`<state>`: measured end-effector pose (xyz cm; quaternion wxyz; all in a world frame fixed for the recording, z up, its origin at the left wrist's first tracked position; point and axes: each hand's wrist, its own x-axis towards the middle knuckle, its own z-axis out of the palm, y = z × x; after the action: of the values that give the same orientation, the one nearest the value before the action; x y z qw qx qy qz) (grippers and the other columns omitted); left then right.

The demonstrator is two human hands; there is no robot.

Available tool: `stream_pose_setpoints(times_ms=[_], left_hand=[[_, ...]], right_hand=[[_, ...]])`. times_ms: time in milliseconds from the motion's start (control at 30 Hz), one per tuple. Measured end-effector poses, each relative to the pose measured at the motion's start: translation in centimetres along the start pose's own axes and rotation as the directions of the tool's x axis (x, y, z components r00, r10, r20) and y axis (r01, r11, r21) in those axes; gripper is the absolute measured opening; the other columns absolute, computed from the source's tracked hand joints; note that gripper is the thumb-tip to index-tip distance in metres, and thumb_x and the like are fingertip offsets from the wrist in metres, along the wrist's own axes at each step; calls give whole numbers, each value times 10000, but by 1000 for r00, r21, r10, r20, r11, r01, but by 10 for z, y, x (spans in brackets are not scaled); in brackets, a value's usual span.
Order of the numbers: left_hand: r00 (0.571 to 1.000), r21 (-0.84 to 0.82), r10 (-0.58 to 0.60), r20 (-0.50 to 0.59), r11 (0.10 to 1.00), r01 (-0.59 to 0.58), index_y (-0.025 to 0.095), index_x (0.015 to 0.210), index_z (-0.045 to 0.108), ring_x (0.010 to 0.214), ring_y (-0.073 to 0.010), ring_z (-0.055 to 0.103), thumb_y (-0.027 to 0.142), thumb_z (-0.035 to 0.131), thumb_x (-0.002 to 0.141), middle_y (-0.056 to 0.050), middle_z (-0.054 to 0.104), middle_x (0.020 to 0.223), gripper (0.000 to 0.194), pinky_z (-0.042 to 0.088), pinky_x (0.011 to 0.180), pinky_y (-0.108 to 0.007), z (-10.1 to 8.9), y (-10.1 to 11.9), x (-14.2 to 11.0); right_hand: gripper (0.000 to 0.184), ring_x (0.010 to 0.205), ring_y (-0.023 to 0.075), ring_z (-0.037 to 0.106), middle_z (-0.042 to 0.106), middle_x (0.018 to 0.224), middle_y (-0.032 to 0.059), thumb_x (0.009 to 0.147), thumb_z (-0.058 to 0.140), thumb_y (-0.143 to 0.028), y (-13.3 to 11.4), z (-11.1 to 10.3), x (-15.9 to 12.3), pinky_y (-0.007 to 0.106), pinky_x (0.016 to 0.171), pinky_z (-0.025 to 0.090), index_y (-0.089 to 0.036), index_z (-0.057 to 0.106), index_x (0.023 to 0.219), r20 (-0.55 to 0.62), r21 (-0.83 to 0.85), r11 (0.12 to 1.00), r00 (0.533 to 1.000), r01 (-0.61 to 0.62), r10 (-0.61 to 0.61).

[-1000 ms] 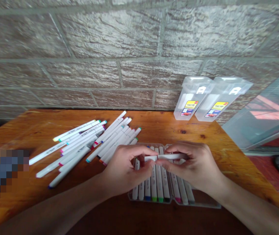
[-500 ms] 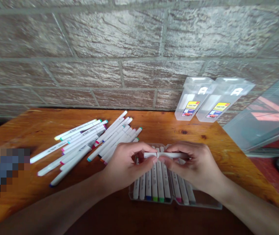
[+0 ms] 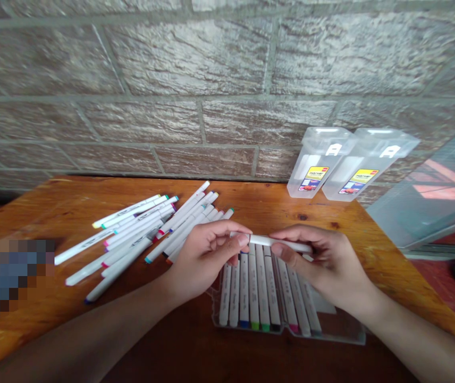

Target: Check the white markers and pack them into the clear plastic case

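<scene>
A white marker (image 3: 263,241) lies level between my two hands, above an opened clear plastic case (image 3: 331,336). My left hand (image 3: 207,255) pinches its left end between thumb and fingers. On the right part of the barrel, my right hand (image 3: 319,260) has its thumb and fingers closed. Beneath them, several white markers (image 3: 253,292) sit side by side in the case, some with blue, green, black or pink ends toward me. The case's right half holds a few, partly covered by my right hand.
Several loose white markers (image 3: 132,234) with coloured ends lie piled on the wooden table (image 3: 259,207) at left. Two clear marker boxes (image 3: 341,165) with yellow labels stand at the back right against the brick wall (image 3: 227,122). A pixelated patch covers the left edge.
Both hands have risen slightly with the marker, uncovering more of the case. My left hand has shifted a little left along the marker's end, and the hands are farther apart.
</scene>
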<state>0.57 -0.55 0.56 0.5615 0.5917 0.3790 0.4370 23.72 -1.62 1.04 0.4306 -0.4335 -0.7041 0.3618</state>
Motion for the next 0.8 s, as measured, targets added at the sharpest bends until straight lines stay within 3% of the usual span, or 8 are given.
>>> stream_pose_setpoints(times_ms=[167,400,800], left_hand=[[1000,-39,2,-30,999,-3,142,974,764,572,-96,599,328,714,933,-17,714,752,197,477,581,-223,-2,0,3],[999,-126,-13,-50,992,6,137,995,770,569,-103,603,343,722,935,-21,709,752,219,462,593,-244,-5,-4,5],[997,-266,-27,-70,964,8,145,998,770,569,-101,582,323,716,944,-9,676,738,194,445,583,-241,-7,-7,7]], right_hand=[[105,671,131,705,820,836,31,893,787,-268,-1,0,3,192,595,549,-218,828,975,-15,106,994,1000,-11,13],[129,545,92,607,798,757,30,908,770,-245,-5,-4,4,176,487,467,-220,838,1014,33,257,963,997,-76,70],[168,507,95,567,802,771,52,910,796,-293,0,-5,4,204,459,457,-219,843,1053,24,336,937,996,-92,90]])
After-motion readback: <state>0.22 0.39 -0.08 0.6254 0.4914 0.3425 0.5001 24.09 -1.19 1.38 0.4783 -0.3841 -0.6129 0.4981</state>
